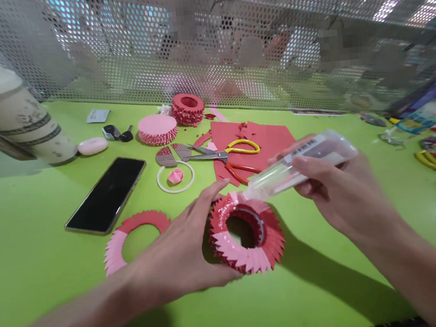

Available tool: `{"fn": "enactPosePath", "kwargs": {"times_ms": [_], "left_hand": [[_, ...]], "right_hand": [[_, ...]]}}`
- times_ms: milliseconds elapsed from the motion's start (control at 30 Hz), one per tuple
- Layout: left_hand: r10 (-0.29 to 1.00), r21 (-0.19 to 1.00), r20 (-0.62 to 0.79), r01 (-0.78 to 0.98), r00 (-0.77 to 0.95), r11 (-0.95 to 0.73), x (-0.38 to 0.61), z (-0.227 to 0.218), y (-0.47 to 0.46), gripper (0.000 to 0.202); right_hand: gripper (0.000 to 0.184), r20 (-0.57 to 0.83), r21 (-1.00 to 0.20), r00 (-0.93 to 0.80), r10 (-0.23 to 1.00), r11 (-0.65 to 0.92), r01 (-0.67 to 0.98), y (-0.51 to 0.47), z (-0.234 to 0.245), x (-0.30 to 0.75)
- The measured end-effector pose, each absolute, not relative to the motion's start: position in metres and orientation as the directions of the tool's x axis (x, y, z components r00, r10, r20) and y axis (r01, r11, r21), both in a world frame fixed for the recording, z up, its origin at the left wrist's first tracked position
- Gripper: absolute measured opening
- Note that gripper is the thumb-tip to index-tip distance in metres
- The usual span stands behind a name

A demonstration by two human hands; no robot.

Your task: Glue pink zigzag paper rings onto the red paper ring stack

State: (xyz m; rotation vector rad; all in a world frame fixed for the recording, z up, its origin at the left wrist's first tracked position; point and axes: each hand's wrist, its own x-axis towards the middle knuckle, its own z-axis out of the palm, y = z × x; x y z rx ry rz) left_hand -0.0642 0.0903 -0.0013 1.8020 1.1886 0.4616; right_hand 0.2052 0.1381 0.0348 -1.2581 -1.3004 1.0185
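Spreading rightward across the green worktop (29, 243), a cream tumbler (12, 111) stands at the far left, with a black smartphone (105, 195) lying beyond it and a flat pink-and-red toothed paper ring (136, 238) just beside the left hand (175, 244). That hand grips a thicker toothed paper ring (248, 237) in red and pink, its curved fingers (209, 197) spread wide around the outer edge and its thumb side low against the ring. The ring stands tilted just above the worktop, its central hole facing up and toward the viewer, its layered pointed teeth fanning outward, with some strips lying unevenly. To the right, the right hand (332, 188) clenches a clear plastic tube (299, 168), its fingers (303, 168) closed around the barcode-labelled body. The tube's narrow end reaches the ring's upper rim. Behind them, yellow-handled scissors (217, 154) lie across a red paper sheet (262, 138).
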Motion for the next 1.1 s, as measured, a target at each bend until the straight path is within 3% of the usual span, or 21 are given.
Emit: {"fn": "enactPosePath", "kwargs": {"times_ms": [200, 333, 533, 667, 800, 933, 1100], "left_hand": [[0.854, 0.816, -0.121, 0.540, 0.507, -0.205, -0.064, -0.006, 0.088, 0.133], [0.841, 0.857, -0.150, 0.493, 0.520, -0.152, -0.068, -0.006, 0.092, 0.129], [0.901, 0.810, -0.143, 0.571, 0.410, -0.132, -0.058, -0.006, 0.084, 0.130], [0.884, 0.835, -0.101, 0.522, 0.456, -0.174, -0.059, -0.009, 0.084, 0.127], [0.877, 0.876, -0.068, 0.449, 0.475, -0.176, -0.062, -0.011, 0.088, 0.120], [0.888, 0.862, -0.118, 0.490, 0.444, -0.130, -0.060, -0.013, 0.086, 0.125], [0.900, 0.832, -0.156, 0.545, 0.406, -0.102, -0.061, -0.017, 0.082, 0.135]], "right_hand": [[0.029, 0.099, -0.992, 0.224, 0.969, 0.113, -0.052, 0.145, 0.041, 0.215], [0.026, 0.092, -0.990, 0.197, 0.976, 0.111, -0.090, 0.143, 0.039, 0.206], [0.023, 0.093, -0.993, 0.023, 0.995, 0.095, -0.074, 0.135, 0.029, 0.187], [0.025, 0.088, -0.996, -0.020, 0.996, 0.088, -0.031, 0.134, 0.027, 0.179], [0.028, 0.106, -0.994, -0.007, 0.994, 0.106, 0.036, 0.135, 0.024, 0.178], [0.029, 0.133, -0.986, 0.047, 0.990, 0.128, 0.108, 0.135, 0.025, 0.188], [0.022, 0.149, -0.988, 0.129, 0.980, 0.144, 0.048, 0.131, 0.032, 0.206]]}}
